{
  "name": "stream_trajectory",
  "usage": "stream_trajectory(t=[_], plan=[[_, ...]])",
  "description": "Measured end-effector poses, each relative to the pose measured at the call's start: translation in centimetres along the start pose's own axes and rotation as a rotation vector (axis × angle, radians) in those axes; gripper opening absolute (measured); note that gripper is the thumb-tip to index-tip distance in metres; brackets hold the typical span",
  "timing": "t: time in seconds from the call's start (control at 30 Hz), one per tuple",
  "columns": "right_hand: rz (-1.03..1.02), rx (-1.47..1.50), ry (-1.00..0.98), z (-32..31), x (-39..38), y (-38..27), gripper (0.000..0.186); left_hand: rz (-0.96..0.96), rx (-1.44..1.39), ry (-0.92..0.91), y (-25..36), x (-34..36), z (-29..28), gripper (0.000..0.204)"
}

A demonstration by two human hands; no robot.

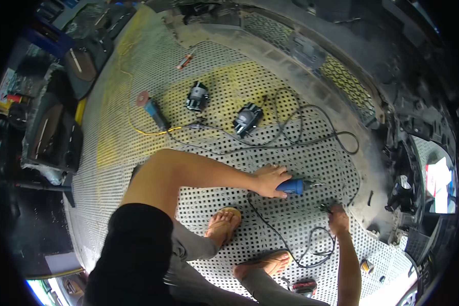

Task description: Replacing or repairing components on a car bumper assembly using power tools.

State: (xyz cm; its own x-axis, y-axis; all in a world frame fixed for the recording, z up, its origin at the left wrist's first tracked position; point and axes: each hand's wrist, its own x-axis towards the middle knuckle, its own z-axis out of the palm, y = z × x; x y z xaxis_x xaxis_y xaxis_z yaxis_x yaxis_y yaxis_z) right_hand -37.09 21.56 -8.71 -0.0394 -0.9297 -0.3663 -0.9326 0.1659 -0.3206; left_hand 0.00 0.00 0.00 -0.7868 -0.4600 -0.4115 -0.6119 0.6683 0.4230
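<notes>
Your left hand (270, 179) is wrapped around the blue-bodied power tool (292, 186), which lies low over the perforated metal floor (137, 127), its metal nose pointing right toward your other hand. Your right hand (337, 218) is curled tight on something small and dark just past the tool's tip; what it pinches is too small to make out, though it sits where the black cord (311, 245) comes up off the floor. That cord loops back between your sandalled feet (224, 224), and a second black cable (316, 117) curls wide across the floor above the tool. By the look of it you are at the setting-up step: tool steadied in one hand, the small piece or cord end being brought to its front with the other. The next move likely calls for keeping the tool body still and lining the nose up squarely with what your right fingers hold, while minding the slack cord by your feet so it does not snag. Farther out lie two dark round motor-like parts (197, 96) (247, 118) on the yellow-painted patch, an angle grinder (153, 109) with a reddish disc on a yellow lead, a small red-handled tool (184, 61) near the top, and a red and black device (303, 286) by your right forearm.
</notes>
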Motion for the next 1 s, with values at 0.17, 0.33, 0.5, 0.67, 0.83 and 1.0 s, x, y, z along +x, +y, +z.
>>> stream_trajectory(t=[0.17, 0.33, 0.5, 0.67, 0.83, 1.0], plan=[[-0.044, 0.186, 0.04, -2.7, 2.7, 0.0, 0.022, -0.377, -0.015, 0.036, -11.0, -7.0, -6.7, 0.024], [0.412, 0.498, -0.522, -7.9, 4.0, -1.9, 0.023, -0.734, 0.248, 0.299, -28.3, -16.6, -4.1, 0.049], [0.096, 0.773, -0.831, -11.5, 3.9, -9.3, 0.012, -0.793, 0.275, 0.133, -28.3, -15.0, -2.5, 0.061], [-0.244, 0.752, -0.706, -12.8, 2.2, -22.3, 0.017, -0.464, 0.049, 0.028, -24.9, -16.7, -2.1, 0.046], [-0.802, 0.465, 0.119, -8.4, 4.8, -33.9, 0.022, -0.262, -0.328, -0.143, -12.8, -18.8, -6.5, 0.044], [-0.581, 0.545, 0.346, -5.4, 8.6, -39.9, 0.014, -0.062, -0.191, 0.384, -6.8, -18.4, -4.4, 0.04]])
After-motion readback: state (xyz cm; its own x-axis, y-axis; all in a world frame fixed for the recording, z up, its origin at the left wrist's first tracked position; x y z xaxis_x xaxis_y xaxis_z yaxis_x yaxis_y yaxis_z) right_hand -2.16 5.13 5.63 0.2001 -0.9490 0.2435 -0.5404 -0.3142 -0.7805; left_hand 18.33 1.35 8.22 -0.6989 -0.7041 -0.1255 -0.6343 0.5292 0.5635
